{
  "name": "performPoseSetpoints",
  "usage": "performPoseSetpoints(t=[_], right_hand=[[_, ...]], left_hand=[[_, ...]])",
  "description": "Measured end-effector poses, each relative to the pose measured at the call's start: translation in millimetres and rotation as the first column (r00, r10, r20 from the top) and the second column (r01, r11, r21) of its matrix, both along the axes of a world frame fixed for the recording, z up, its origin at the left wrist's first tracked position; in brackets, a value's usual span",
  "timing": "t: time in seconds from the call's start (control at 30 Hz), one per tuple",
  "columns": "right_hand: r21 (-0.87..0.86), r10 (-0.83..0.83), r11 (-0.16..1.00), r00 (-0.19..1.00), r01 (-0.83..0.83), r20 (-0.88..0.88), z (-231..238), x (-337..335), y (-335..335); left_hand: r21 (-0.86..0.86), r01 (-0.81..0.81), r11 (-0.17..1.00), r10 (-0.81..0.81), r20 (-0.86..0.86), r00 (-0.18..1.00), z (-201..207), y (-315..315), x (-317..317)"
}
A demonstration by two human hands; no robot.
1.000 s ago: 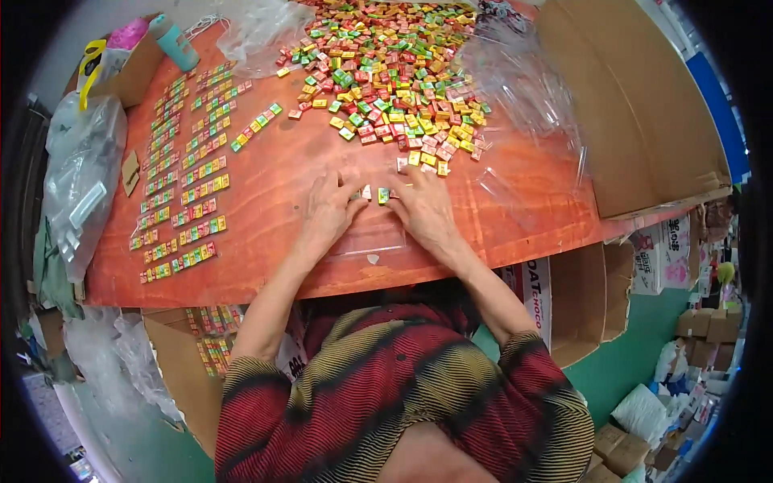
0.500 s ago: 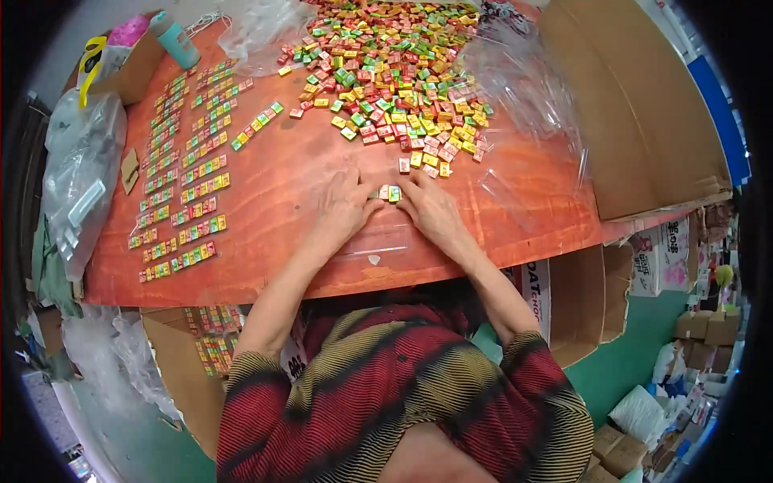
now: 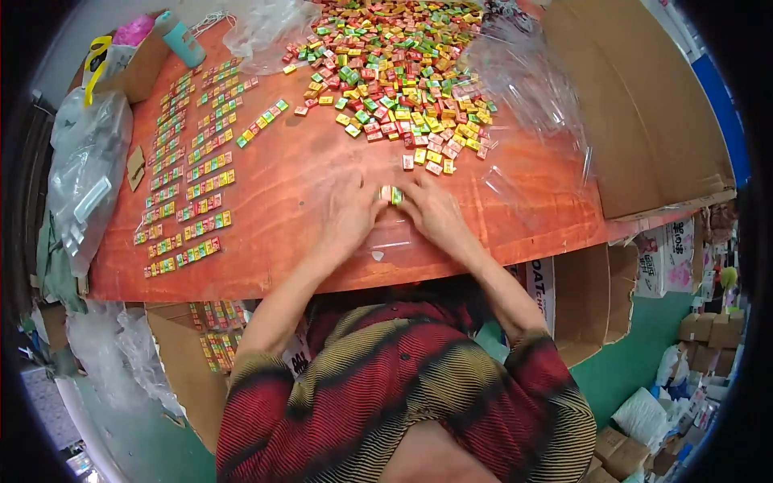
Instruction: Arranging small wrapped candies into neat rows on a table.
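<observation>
Between my two hands, on the near middle of the red table (image 3: 298, 217), a few small colourful boxes (image 3: 391, 195) stand side by side. My left hand (image 3: 354, 211) closes on them from the left with thumb and fingers. From the other side my right hand (image 3: 433, 208) pinches them, fingertips bent over the row. Parts of the boxes are hidden by the fingers. Just beyond, several loose boxes (image 3: 433, 158) lie at the front of a large heap of small red, yellow and green boxes (image 3: 394, 72).
Neat rows of boxes (image 3: 209, 167) line the table's left; one short row (image 3: 262, 123) lies apart. Clear plastic film (image 3: 531, 72) and a large cardboard carton (image 3: 636, 113) stand right. A turquoise bottle (image 3: 182, 40) is far left. Below the table, an open carton (image 3: 181, 346) holds more rows.
My hands have drawn closer around the small boxes, pressing them together. The whole view has shifted slightly; the heap and the rows look the same.
</observation>
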State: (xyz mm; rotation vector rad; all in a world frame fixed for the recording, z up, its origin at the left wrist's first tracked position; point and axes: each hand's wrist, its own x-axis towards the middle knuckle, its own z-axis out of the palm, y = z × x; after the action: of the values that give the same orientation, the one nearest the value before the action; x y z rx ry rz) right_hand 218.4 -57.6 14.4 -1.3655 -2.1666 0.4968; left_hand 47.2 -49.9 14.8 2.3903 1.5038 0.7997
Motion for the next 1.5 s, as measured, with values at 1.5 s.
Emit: performPoseSetpoints(t=[1.5], right_hand=[[0.203, 0.149, 0.966, 0.987, -0.158, 0.059, 10.1, -74.7, 55.5]], left_hand=[[0.1, -0.511, 0.854, 0.517, -0.281, 0.809, -28.6, 29.6, -83.0]])
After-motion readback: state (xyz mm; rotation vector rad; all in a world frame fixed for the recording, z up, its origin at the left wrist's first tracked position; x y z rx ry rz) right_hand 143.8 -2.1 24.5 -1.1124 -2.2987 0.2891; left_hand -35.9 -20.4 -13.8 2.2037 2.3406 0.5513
